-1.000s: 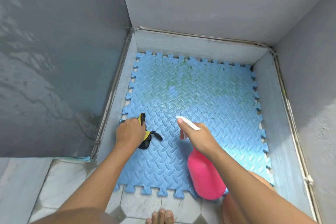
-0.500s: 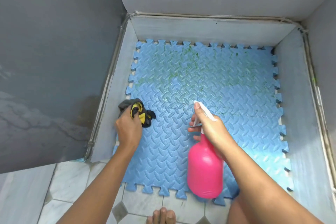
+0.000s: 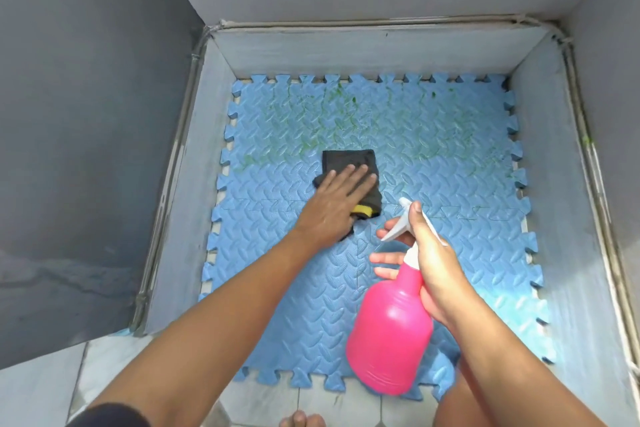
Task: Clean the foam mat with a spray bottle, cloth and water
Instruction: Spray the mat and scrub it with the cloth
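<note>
A blue interlocking foam mat (image 3: 433,191) lies on the floor of a grey walled corner, with green stains across its far half. A dark grey cloth (image 3: 349,161) with a yellow edge lies flat near the mat's middle. My left hand (image 3: 334,206) presses on the cloth, palm down with fingers spread. My right hand (image 3: 431,263) grips the neck of a pink spray bottle (image 3: 388,333) with a white trigger head. The bottle is held above the mat's near right part, its nozzle pointing toward the cloth.
Low grey walls (image 3: 363,52) border the mat on the left, far and right sides, with a pipe (image 3: 166,191) along the left base. White floor tiles (image 3: 263,402) lie in front of the mat. My toes (image 3: 301,419) and right knee (image 3: 457,402) are at the bottom edge.
My left hand has moved the cloth from the mat's left edge to its middle and flattened it under the palm. The right hand with the bottle has stayed roughly in place.
</note>
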Available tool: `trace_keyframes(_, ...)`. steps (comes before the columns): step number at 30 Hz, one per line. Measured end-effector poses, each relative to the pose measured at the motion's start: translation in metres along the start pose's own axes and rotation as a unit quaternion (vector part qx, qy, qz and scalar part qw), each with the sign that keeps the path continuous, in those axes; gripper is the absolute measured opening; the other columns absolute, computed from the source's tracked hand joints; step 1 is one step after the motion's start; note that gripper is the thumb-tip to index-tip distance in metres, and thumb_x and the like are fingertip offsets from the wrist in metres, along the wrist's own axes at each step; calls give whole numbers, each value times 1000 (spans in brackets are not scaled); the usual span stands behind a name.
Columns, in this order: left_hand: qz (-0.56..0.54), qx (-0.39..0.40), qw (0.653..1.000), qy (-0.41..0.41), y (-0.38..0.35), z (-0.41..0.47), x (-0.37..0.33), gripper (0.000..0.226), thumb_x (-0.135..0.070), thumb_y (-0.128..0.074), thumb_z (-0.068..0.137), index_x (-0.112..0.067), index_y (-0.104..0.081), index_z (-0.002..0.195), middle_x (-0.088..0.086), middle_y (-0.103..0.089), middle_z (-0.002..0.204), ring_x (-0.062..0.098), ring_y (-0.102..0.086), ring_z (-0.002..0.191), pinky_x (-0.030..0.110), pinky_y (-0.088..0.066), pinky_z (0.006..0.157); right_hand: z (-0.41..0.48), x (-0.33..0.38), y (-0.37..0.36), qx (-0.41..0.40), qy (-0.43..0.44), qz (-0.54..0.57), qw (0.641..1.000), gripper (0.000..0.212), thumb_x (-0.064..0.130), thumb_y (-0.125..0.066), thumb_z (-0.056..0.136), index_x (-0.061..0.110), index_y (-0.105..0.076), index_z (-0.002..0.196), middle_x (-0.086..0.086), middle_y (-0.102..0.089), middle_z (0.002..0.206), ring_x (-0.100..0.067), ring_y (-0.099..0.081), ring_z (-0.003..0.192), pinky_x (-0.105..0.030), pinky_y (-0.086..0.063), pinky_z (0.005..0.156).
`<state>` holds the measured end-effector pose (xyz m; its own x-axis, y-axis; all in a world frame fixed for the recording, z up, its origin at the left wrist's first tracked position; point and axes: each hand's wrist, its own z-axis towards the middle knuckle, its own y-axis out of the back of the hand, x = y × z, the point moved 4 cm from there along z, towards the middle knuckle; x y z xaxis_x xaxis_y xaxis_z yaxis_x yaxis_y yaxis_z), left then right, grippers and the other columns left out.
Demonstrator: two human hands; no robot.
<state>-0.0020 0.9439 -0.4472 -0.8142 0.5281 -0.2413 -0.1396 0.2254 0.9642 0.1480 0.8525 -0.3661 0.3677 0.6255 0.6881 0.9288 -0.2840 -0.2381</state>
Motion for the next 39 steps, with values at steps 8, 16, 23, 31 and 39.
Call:
trace_keyframes(8, -22, -101, 922, 373, 40, -57, 154, 73, -17, -55, 101, -11, -17, 163, 17, -19, 168, 34, -12, 157, 47, -12, 128, 15, -9, -8, 8, -37, -37, 999, 65, 77, -52, 77, 25, -72, 109, -5, -75, 113, -34, -75, 77, -37, -57, 61)
trace_keyframes(16, -49, -135, 910, 389, 35, -57, 159, 71, -13, -56, 100, -7, -21, 161, 17, -23, 167, 34, -13, 156, 46, -8, 128, 12, -1, 1, -124, -58, -20, 990, 64, 75, -49, 87, 13, -64, 79, -11, -61, 66, -33, -70, 64, -43, -54, 64)
trace_keyframes(23, -57, -164, 911, 374, 27, -27, 112, 63, -13, -56, 98, -6, -34, 157, 24, -25, 164, 41, -18, 153, 53, -12, 126, 4, 7, 43, -168, -59, 40, 983, 64, 73, -48, 90, 13, -65, 77, -19, -70, 77, -34, -72, 77, -42, -54, 66)
trace_keyframes(31, -27, -54, 998, 20, -15, 78, -81, 77, -31, -73, 78, -9, -50, 149, 25, -44, 154, 44, -38, 144, 57, -25, 120, -10, 18, 85, -213, -27, 135, 967, 66, 73, -52, 81, 9, -66, 85, -12, -69, 80, -39, -74, 83, -42, -57, 61)
trace_keyframes(39, 48, 49, 953, -294, -39, 169, -184, 69, -29, -61, 93, -23, -35, 157, 10, -36, 163, 32, -27, 152, 46, -16, 124, -18, 38, 121, -260, 0, 172, 950, 65, 68, -47, 92, 5, -64, 92, -12, -67, 83, -44, -73, 87, -46, -59, 67)
